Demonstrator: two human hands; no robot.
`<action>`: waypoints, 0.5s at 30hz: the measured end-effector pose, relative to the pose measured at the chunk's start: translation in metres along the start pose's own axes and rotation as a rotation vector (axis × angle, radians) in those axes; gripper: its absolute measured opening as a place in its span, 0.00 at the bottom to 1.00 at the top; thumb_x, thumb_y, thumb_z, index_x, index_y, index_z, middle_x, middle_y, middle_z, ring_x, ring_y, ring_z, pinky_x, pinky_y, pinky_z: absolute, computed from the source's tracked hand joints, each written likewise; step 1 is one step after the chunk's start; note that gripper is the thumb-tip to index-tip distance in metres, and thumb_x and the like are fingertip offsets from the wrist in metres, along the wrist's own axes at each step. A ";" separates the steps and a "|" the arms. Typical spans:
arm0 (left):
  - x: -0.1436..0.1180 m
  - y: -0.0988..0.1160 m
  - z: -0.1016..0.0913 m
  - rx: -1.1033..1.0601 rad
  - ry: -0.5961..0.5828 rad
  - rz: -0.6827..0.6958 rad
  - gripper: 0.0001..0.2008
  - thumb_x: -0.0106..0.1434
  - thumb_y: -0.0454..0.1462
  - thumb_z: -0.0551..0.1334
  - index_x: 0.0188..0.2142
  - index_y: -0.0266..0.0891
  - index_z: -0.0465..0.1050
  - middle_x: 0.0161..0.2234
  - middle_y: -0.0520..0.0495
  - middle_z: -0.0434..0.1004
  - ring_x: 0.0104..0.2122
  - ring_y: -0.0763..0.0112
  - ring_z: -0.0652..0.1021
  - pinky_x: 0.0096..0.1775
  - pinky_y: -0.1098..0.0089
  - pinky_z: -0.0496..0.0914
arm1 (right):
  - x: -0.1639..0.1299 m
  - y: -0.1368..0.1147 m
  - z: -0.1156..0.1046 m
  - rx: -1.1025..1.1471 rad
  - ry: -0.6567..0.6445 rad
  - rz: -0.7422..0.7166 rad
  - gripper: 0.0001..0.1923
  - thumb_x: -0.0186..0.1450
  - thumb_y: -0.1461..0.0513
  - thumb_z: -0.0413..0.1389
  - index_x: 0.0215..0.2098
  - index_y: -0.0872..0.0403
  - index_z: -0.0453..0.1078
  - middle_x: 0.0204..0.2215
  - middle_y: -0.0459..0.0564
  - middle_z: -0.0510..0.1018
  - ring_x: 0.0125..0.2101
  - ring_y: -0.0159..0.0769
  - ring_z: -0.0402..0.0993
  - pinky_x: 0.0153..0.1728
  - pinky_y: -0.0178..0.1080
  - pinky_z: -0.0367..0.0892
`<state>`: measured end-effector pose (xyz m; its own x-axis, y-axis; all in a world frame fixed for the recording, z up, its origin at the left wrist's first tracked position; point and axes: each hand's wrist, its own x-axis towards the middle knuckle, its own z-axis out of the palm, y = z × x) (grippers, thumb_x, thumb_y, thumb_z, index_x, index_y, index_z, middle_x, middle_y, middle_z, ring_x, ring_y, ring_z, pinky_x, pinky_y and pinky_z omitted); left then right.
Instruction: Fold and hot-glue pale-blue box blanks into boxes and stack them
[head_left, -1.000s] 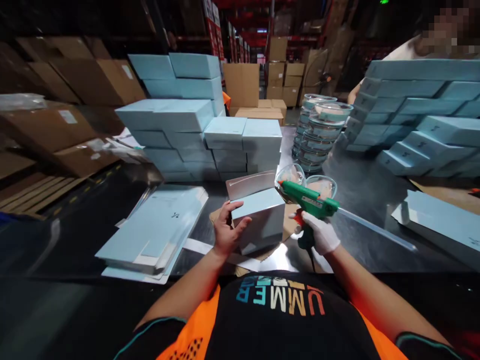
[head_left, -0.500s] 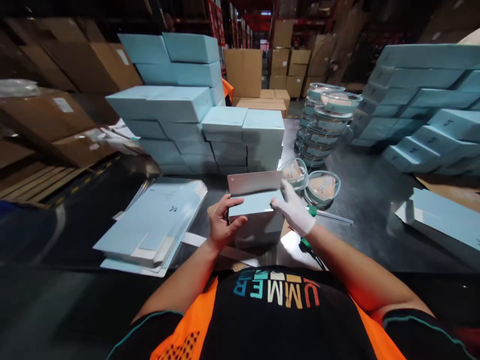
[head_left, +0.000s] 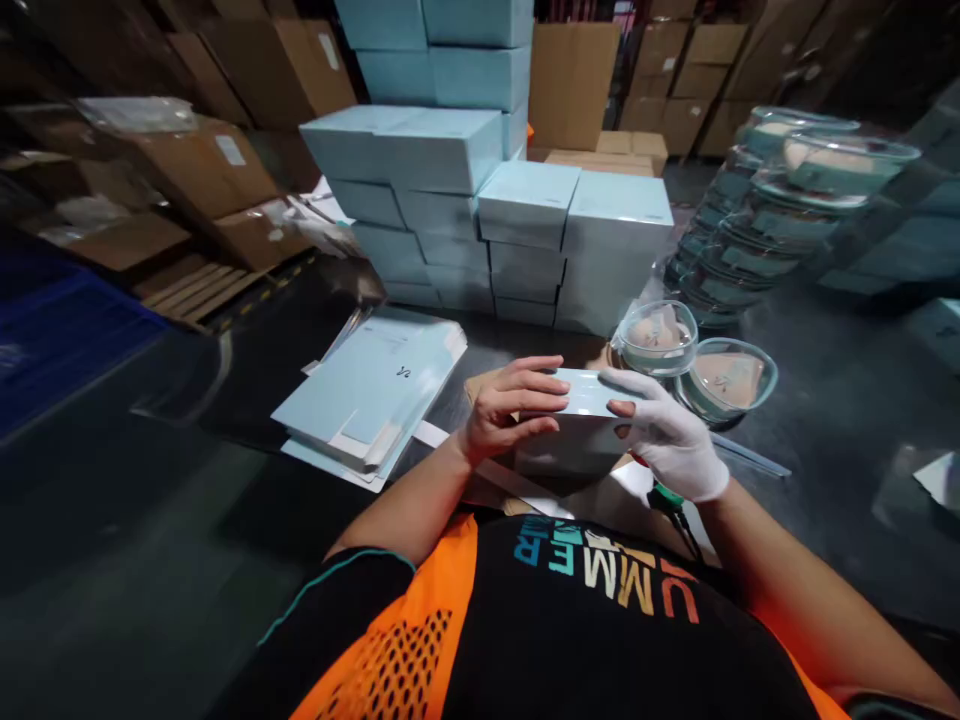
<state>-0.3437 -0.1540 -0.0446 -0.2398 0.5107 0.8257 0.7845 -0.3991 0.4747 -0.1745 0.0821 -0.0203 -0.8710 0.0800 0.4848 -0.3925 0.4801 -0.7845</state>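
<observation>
A small light blue cardboard box (head_left: 574, 445) stands in front of me, its lid flap folded down. My bare left hand (head_left: 511, 408) lies over its left side and top, fingers extended along the lid. The box's right end is gripped by my right hand (head_left: 675, 440), in a white glove with bare thumb and fingertips showing. Just beyond that hand are two glass containers (head_left: 656, 342) with paper sleeves. Partly hidden beneath my right wrist is a green-handled tool (head_left: 667, 497).
To the left lies a stack of flattened light blue boxes (head_left: 360, 375). Folded blue boxes (head_left: 442, 150) are piled at the back. Tall stacks of wrapped glass containers (head_left: 772, 240) stand at the right. A clear strip (head_left: 750, 455) lies near my right hand.
The raised lid flap has gone down onto the box. My left hand has moved from the side up over the top. The view has swung left and down.
</observation>
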 end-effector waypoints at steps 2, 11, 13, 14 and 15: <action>0.004 0.005 -0.003 0.008 -0.015 0.051 0.09 0.74 0.43 0.70 0.51 0.47 0.87 0.48 0.41 0.90 0.62 0.50 0.84 0.62 0.44 0.80 | -0.005 0.003 0.006 -0.020 0.048 -0.023 0.08 0.72 0.55 0.65 0.48 0.43 0.84 0.66 0.56 0.80 0.68 0.54 0.76 0.70 0.64 0.69; -0.010 0.005 -0.089 0.377 -0.009 -0.298 0.46 0.69 0.63 0.67 0.76 0.42 0.64 0.74 0.27 0.69 0.73 0.43 0.73 0.72 0.45 0.70 | 0.020 0.013 0.027 -0.067 0.179 0.234 0.43 0.56 0.51 0.74 0.67 0.48 0.69 0.56 0.65 0.83 0.55 0.62 0.84 0.56 0.64 0.81; -0.021 -0.012 -0.140 0.624 0.024 -0.593 0.45 0.69 0.60 0.67 0.74 0.36 0.66 0.74 0.27 0.69 0.73 0.40 0.72 0.73 0.45 0.67 | 0.073 -0.003 0.015 0.024 0.314 0.230 0.42 0.59 0.48 0.73 0.65 0.51 0.65 0.52 0.62 0.84 0.50 0.55 0.86 0.53 0.59 0.83; -0.027 -0.021 -0.165 0.765 0.014 -0.758 0.46 0.67 0.58 0.68 0.73 0.32 0.66 0.74 0.24 0.68 0.74 0.37 0.70 0.73 0.43 0.66 | 0.107 -0.012 0.008 0.027 0.408 0.193 0.41 0.58 0.48 0.73 0.63 0.53 0.65 0.52 0.62 0.84 0.50 0.53 0.85 0.53 0.57 0.82; -0.034 -0.031 -0.189 0.903 -0.013 -0.933 0.48 0.64 0.56 0.70 0.73 0.28 0.65 0.74 0.21 0.67 0.74 0.32 0.69 0.73 0.42 0.65 | 0.144 -0.020 0.000 0.004 0.511 0.151 0.39 0.58 0.49 0.72 0.61 0.54 0.65 0.53 0.62 0.83 0.51 0.52 0.85 0.56 0.55 0.81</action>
<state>-0.4682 -0.3028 -0.0294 -0.8995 0.3253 0.2918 0.4326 0.7573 0.4893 -0.2919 0.0838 0.0646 -0.6633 0.5640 0.4919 -0.2754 0.4272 -0.8612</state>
